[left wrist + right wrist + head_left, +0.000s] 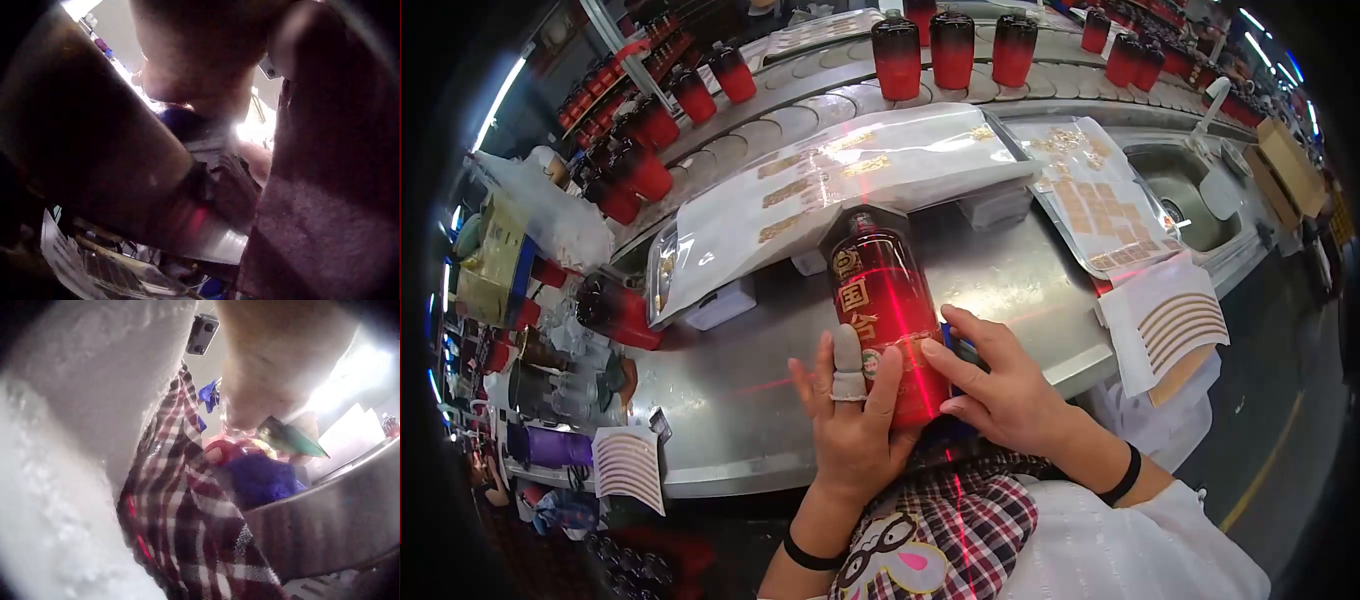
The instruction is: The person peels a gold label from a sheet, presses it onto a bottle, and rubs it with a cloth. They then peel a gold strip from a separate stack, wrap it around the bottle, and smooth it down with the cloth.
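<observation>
A glossy red bottle [887, 270] with a dark neck and gold characters lies tilted at the front of the metal table, neck pointing away. My left hand [852, 432] holds its lower left side, thumb across the front; one finger wears a pale finger cot [847, 365]. From the right, my right hand [1010, 395] presses extended fingertips on the bottle near a gold band. Blue material [262, 478] shows under the bottle in the right wrist view. In the left wrist view, fingers [87, 119] loom dark and close, and the bottle is hard to make out.
Behind the bottle stands a white-lined tray [730, 215] of gold pieces. Another tray [1055, 215] lies right, near a sink [1170, 190]. Sheets with curved strips [1180, 325] hang at the table's right edge. Red-black bottles [952, 55] stand on the conveyor [840, 100].
</observation>
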A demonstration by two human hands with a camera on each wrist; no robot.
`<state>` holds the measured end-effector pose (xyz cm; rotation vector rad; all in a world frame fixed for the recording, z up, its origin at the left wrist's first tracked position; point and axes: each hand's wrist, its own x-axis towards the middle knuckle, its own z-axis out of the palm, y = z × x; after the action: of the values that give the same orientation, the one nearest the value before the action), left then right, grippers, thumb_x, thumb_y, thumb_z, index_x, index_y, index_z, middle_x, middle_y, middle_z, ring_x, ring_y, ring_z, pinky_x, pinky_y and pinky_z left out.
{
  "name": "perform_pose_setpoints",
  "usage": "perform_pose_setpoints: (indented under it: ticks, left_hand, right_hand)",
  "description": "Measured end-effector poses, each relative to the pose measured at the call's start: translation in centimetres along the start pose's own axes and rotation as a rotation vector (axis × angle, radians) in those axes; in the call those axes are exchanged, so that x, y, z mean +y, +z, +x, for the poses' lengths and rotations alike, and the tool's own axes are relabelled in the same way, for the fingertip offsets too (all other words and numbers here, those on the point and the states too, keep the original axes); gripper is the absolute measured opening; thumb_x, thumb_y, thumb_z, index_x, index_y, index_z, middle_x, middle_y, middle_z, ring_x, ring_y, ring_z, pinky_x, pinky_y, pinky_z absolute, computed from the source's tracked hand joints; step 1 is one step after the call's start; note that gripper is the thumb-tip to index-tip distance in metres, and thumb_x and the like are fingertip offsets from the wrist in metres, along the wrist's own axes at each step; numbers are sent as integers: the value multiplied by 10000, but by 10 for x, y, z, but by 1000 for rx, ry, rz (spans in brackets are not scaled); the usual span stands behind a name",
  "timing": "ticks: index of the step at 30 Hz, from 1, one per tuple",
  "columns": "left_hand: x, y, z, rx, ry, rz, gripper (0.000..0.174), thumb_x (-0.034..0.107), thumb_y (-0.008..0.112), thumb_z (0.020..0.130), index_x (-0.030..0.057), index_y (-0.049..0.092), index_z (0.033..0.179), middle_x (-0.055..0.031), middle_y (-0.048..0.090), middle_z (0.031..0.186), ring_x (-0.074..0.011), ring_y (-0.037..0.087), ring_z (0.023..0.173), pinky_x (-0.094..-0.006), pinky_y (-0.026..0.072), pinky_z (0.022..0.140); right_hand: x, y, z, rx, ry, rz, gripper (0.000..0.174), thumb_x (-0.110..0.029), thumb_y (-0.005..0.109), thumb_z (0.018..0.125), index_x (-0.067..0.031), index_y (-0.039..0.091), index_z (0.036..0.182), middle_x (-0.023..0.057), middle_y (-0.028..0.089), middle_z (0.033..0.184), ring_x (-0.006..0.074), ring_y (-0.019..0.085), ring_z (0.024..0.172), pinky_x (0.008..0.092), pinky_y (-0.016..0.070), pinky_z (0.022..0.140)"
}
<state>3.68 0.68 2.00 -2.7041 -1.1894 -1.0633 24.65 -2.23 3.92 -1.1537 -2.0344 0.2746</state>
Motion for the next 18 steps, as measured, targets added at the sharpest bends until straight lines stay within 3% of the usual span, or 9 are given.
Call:
perform_pose_setpoints:
  ticks: [3,6,8,9,12,13,15,18]
  left_hand:
    - [-2,-2,-1,-35,3,29,686,429,675,858,117,462,1431,-250,429,1452,-441,306,1404,-631,91,1134]
    - [-8,0,-5,-51,19,-47,769,413,650,896,-8,344,1463,-292,356,1486,-438,315,1407,-579,107,1158]
    - [-12,6,-11,-23,-37,-208,819,425,637,906,-37,275,1478,-292,348,1491,-433,315,1409,-570,97,1163]
    - [-13,8,-13,-9,-65,-287,846,431,630,911,-52,241,1486,-292,343,1493,-430,315,1410,-566,92,1165]
    - [-15,4,-13,-51,-77,-249,906,430,609,930,-85,123,1496,-287,330,1503,-427,328,1401,-517,159,1167]
    - [-15,4,-15,-48,-94,-264,911,428,608,932,-83,110,1499,-284,327,1506,-413,346,1393,-495,196,1158]
    - [-17,8,-18,-42,-119,-300,921,423,608,936,-79,83,1503,-279,323,1510,-386,382,1377,-451,269,1138]
    - [-16,12,-21,-54,-227,-470,948,510,566,927,-118,120,1480,-315,285,1504,-448,291,1408,-564,110,1165]
  right_hand:
    - [3,3,1,13,10,21,594,-161,732,804,-80,533,1358,264,433,1388,420,513,1162,469,429,999]
    - [12,1,-4,65,93,57,536,-137,709,837,-70,543,1342,260,446,1378,390,537,1141,445,448,978]
    - [21,0,-7,87,224,104,491,-126,688,866,-62,548,1332,263,447,1377,367,568,1109,417,472,948]
    - [19,-1,-4,130,295,186,369,-108,631,915,-42,575,1273,233,554,1275,283,628,1039,373,504,894]
    - [14,-6,-1,193,731,718,262,-97,613,919,-28,605,1172,168,647,1149,200,644,1017,327,508,862]
    - [20,-3,-1,291,636,604,186,-127,616,920,-17,609,1069,87,682,947,125,621,938,288,502,804]
    - [34,-5,1,187,653,592,199,-163,634,916,-12,605,1043,64,657,899,111,600,860,263,488,760]
    - [37,-7,2,110,736,796,189,-201,651,917,-35,614,999,-4,614,841,66,547,761,230,467,704]
